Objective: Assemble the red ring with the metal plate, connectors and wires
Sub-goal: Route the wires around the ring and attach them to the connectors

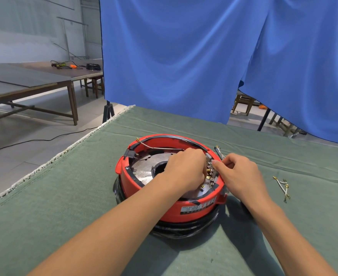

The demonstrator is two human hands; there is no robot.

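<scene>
The red ring (144, 188) stands on a black base in the middle of the green cloth. Inside it lies the round metal plate (144, 166) with a dark centre hole. A row of brass connectors (210, 173) runs along the ring's right inner wall. My left hand (184, 168) reaches into the ring with fingers curled down at the connectors; what they hold is hidden. My right hand (238, 172) sits at the ring's right rim and pinches a small connector at the top of the row. A beige wire (156, 148) arcs along the back inside.
Loose white wires with brass ends (282, 186) lie on the cloth to the right. More wire ends (219, 151) lie just behind the ring. The green cloth (64, 196) ends at a frayed edge on the left. A blue curtain (184, 56) hangs behind the table.
</scene>
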